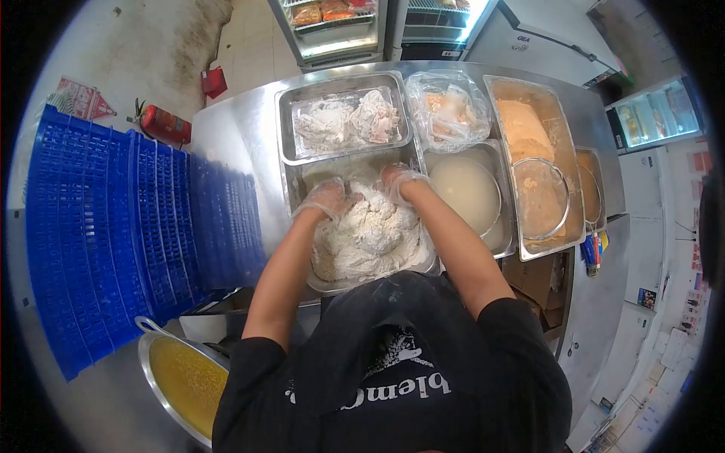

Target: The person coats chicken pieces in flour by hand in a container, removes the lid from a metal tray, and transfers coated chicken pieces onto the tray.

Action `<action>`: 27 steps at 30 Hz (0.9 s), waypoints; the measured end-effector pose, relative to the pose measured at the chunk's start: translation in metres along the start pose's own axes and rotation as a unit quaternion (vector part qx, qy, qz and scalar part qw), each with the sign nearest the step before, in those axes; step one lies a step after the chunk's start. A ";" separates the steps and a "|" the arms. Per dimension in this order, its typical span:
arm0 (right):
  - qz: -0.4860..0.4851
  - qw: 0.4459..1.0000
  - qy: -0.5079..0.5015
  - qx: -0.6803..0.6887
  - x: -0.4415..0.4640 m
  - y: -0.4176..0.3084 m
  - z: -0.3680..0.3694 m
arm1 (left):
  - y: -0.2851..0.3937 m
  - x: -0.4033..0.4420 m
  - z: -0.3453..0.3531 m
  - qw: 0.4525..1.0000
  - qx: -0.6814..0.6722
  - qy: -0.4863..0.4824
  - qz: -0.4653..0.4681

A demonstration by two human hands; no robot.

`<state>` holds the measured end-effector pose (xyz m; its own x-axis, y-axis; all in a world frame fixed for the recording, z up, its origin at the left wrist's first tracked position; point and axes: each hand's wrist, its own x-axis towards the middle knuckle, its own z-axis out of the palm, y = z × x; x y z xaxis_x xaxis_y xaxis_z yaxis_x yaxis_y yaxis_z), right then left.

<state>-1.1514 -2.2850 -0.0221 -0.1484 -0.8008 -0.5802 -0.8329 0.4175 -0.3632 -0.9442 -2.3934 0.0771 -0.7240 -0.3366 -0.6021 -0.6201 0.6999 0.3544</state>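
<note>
Both my hands wear clear plastic gloves and are in a deep metal pan (311,285) of white flour (374,238). My left hand (326,198) is at the left side of the mound, its fingers partly buried in flour. My right hand (400,183) bends down at the far right of the mound, with fingertips hidden. Whether either hand grips anything cannot be made out. Just beyond the hands, a shallow metal tray (283,121) holds flour-coated pieces (374,117), perhaps meat. It overlaps the far part of the flour pan.
To the right stand a pan of pale liquid (464,192), a clear plastic bag (449,109) and a long pan of orange-tan powder (525,136) with a round sieve (540,198). Blue crates (87,226) stand left. A pot of yellow liquid (185,377) sits low left.
</note>
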 end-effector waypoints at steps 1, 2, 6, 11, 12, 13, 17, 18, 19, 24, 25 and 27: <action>0.013 1.000 -0.018 -0.004 0.002 0.001 0.003 | 0.001 -0.002 -0.001 1.000 -0.003 -0.003 -0.001; 0.014 1.000 -0.020 -0.004 -0.003 -0.001 0.002 | 0.000 -0.002 -0.003 0.999 -0.041 -0.001 -0.030; 0.027 0.998 -0.053 -0.002 -0.063 -0.041 -0.059 | -0.021 0.020 0.006 0.990 -0.100 -0.052 -0.089; -0.013 0.988 -0.139 -0.065 -0.062 -0.038 -0.063 | -0.046 0.038 0.034 0.992 -0.077 -0.081 -0.054; -0.027 0.990 -0.127 -0.063 -0.060 -0.036 -0.059 | -0.048 0.039 0.037 0.994 -0.066 -0.074 -0.040; -0.039 0.991 -0.113 -0.061 -0.059 -0.034 -0.057 | -0.049 0.041 0.040 0.996 -0.056 -0.067 -0.025; -0.130 0.988 -0.009 -0.085 -0.059 -0.024 -0.048 | -0.070 0.050 0.052 0.997 -0.021 -0.072 -0.010; -0.117 0.990 -0.017 -0.076 -0.056 -0.024 -0.047 | -0.070 0.049 0.051 0.998 -0.005 -0.064 0.015; -0.104 0.992 -0.026 -0.067 -0.054 -0.023 -0.046 | -0.070 0.047 0.049 0.998 0.010 -0.055 0.039; -0.073 0.993 0.094 0.012 -0.089 -0.045 -0.061 | -0.034 0.005 0.015 0.956 -0.265 0.064 -0.111; -0.045 0.985 0.148 0.075 -0.094 -0.048 -0.062 | -0.034 0.005 0.018 0.956 -0.265 0.063 -0.111; -0.023 0.994 0.097 0.050 -0.072 -0.043 -0.042 | -0.031 0.001 0.024 0.958 -0.236 0.137 -0.087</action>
<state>-1.1275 -2.2635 0.0660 -0.2199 -0.8835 -0.4135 -0.7855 0.4118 -0.4620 -0.9188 -2.4005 0.0481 -0.6097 -0.6204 -0.4932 -0.7587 0.2770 0.5895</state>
